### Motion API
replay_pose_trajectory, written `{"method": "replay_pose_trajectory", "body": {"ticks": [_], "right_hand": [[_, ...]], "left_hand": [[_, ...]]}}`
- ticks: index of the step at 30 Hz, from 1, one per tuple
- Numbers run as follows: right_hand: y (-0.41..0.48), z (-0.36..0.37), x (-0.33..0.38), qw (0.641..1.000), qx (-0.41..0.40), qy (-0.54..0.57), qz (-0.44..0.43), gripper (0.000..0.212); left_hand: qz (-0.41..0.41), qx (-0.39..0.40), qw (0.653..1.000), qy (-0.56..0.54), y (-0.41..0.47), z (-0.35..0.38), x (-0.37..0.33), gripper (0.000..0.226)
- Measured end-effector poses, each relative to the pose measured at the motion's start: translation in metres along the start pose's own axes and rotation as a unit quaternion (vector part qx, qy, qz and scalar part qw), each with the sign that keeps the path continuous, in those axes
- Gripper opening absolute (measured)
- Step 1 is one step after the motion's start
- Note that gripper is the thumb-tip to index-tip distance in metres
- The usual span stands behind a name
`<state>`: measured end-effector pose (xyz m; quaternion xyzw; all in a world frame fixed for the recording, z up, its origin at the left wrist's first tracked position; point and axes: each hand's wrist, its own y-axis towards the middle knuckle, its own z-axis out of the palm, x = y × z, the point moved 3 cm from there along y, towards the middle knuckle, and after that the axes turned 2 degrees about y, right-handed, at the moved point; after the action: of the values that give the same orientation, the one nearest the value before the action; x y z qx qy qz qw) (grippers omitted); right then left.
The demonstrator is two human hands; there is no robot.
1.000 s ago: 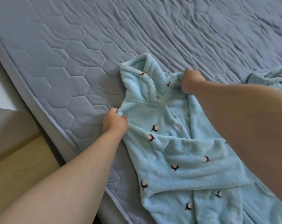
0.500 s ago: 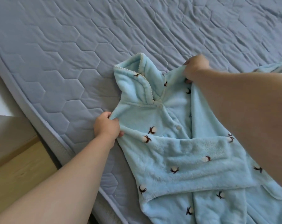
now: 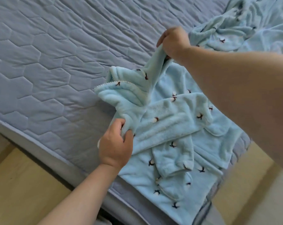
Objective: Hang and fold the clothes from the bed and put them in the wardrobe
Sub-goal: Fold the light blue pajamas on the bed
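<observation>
A light-blue fleece pyjama top with small dark flower prints lies at the near corner of the bed, its sleeves folded across its front. My left hand grips the near shoulder of the top. My right hand pinches the far shoulder and holds it lifted above the mattress, so the collar stands up between both hands. The lower hem reaches the bed's edge.
A second light-blue fleece garment lies crumpled at the back right of the bed. The grey quilted mattress stretches away to the left. Pale wooden floor shows below the bed's edge on both sides of the corner.
My right hand has lifted the far shoulder up and away from the mattress. My left hand stays gripped on the near shoulder. The view has shifted, showing the bed's corner and the second garment.
</observation>
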<state>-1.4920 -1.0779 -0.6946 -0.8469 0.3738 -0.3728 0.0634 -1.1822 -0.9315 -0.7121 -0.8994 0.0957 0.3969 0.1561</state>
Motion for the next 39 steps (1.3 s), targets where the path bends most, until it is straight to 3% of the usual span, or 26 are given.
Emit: {"method": "replay_pose_trajectory", "body": {"ticks": [4,8,12,17,18,20,23,25,27,30,33,36,39], "right_hand": [[-0.023,-0.038,-0.056,0.998,-0.008,0.054,0.004,0.045],[-0.051,-0.069,-0.126,0.999,0.009,0.039,0.003,0.047],[-0.070,-0.080,-0.198,0.989,0.090,-0.102,-0.056,0.052],[-0.101,-0.057,-0.274,0.951,0.200,-0.222,-0.082,0.047],[-0.107,-0.053,-0.282,0.951,0.207,-0.217,-0.077,0.044],[-0.114,-0.050,-0.284,0.963,0.189,-0.177,-0.068,0.033],[-0.127,-0.051,-0.281,0.983,0.140,-0.116,-0.029,0.038],[-0.135,-0.050,-0.289,0.985,0.102,-0.137,0.024,0.046],[-0.142,-0.045,-0.299,0.984,0.111,-0.116,0.075,0.061],[-0.150,-0.039,-0.316,0.979,0.111,0.004,0.172,0.088],[-0.158,-0.035,-0.329,0.977,0.113,0.045,0.173,0.093],[-0.168,-0.033,-0.339,0.981,0.115,0.038,0.149,0.063],[-0.179,-0.037,-0.346,0.990,0.054,0.000,0.127,0.040]], "left_hand": [[0.170,0.008,0.982,0.088,-0.059,0.051,-0.040,0.030],[0.318,0.058,0.933,0.160,-0.114,0.107,-0.061,0.016],[0.421,0.149,0.860,0.245,-0.154,0.161,-0.058,0.009],[0.349,0.333,0.775,0.409,-0.174,0.202,-0.032,0.045],[0.326,0.354,0.776,0.408,-0.173,0.205,-0.030,0.046],[0.258,0.363,0.814,0.372,-0.165,0.209,-0.031,0.044],[0.149,0.297,0.884,0.329,-0.155,0.211,-0.042,0.063],[0.133,0.293,0.871,0.371,-0.151,0.218,-0.051,0.083],[0.169,0.309,0.825,0.443,-0.151,0.231,-0.058,0.089],[0.191,0.331,0.764,0.519,-0.150,0.248,-0.065,0.080],[0.157,0.354,0.766,0.514,-0.147,0.251,-0.068,0.070],[0.147,0.364,0.801,0.452,-0.149,0.247,-0.072,0.052],[0.209,0.368,0.810,0.407,-0.165,0.243,-0.079,0.037]]}}
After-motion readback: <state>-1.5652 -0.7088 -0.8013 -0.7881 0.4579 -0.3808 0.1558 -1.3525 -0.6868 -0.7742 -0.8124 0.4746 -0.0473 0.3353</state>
